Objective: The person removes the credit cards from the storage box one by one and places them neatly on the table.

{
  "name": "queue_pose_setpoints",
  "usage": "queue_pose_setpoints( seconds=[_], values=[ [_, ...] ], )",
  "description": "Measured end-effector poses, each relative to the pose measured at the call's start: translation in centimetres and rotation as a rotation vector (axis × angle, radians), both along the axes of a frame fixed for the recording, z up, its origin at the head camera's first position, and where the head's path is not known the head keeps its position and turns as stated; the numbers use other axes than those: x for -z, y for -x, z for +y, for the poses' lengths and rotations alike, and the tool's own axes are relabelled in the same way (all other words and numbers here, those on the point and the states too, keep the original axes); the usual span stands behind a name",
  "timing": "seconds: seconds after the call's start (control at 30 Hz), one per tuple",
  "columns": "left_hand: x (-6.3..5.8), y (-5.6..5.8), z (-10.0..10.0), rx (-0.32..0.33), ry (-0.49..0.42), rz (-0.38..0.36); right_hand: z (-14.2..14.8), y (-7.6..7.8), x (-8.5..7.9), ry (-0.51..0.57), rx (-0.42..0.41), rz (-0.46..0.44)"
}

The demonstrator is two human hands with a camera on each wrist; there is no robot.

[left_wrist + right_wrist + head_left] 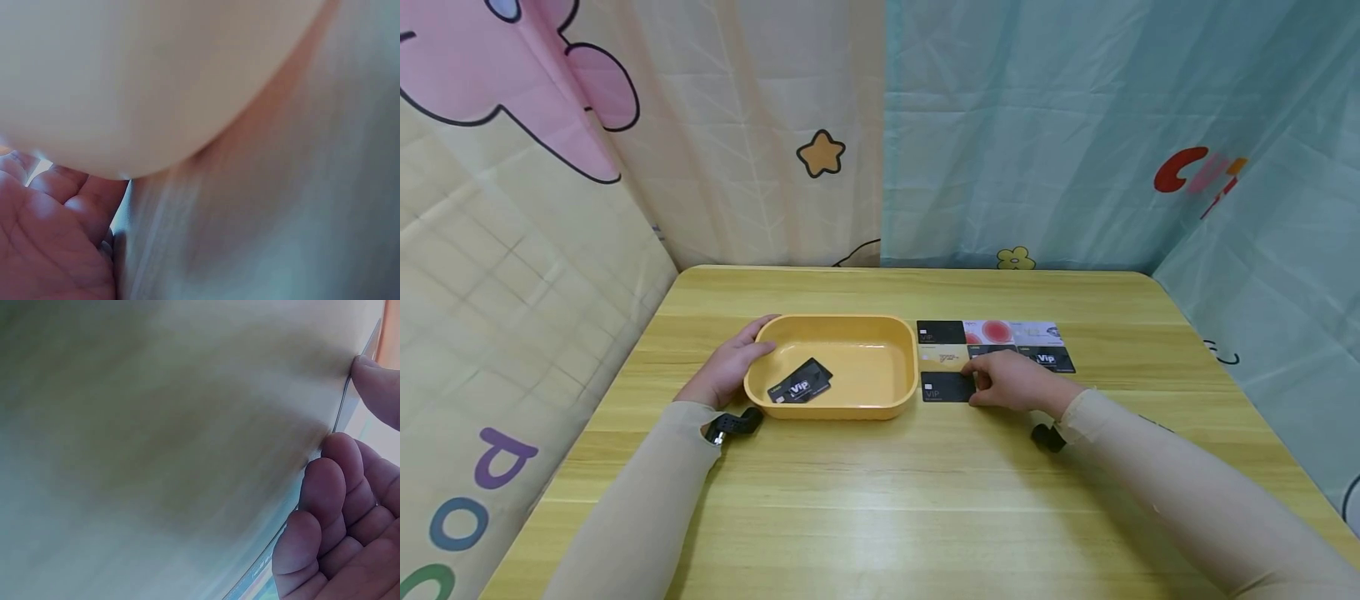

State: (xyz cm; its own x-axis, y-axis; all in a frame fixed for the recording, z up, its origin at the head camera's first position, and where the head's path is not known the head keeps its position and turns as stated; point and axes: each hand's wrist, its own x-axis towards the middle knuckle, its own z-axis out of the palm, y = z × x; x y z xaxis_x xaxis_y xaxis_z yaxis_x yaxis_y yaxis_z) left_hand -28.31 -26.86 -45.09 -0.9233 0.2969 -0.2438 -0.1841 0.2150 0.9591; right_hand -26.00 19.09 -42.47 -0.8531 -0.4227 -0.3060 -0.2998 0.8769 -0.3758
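Observation:
My left hand (730, 362) grips the left end of a yellow plastic basin (865, 367), thumb over the rim and fingers along the outer wall. Two dark cards (797, 383), one printed Vip, lie overlapping inside it. To the right of the basin, my right hand (1015, 379) holds a black VIP card (942, 388) at its right edge between thumb and fingers, low against the table. Above that card is a gold card (942, 358). A dark card (992, 350) is partly hidden by the hand; a black Vip card (1054, 360) lies beyond it.
Another black card (940, 332), a card with a red circle (994, 332) and a pale card (1036, 333) form the back row. Everything stands on a wooden table (850, 517), with printed curtains (1037, 125) behind and at both sides.

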Motion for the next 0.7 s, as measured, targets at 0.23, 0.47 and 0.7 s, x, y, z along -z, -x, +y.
queue_pose_setpoints(
  seconds=[0.23,0.47,0.7],
  values=[
    [0.1,0.0,0.0,0.004,-0.007,0.006,0.0,0.1,0.0,0.001,0.002,-0.002],
    [0.0,-0.1,0.0,0.01,-0.015,0.004,0.2,0.1,0.1,0.009,0.001,0.001],
    [0.1,-0.1,0.0,0.006,-0.02,-0.003,0.7,0.8,-1.0,0.052,0.008,0.071]
  ],
)
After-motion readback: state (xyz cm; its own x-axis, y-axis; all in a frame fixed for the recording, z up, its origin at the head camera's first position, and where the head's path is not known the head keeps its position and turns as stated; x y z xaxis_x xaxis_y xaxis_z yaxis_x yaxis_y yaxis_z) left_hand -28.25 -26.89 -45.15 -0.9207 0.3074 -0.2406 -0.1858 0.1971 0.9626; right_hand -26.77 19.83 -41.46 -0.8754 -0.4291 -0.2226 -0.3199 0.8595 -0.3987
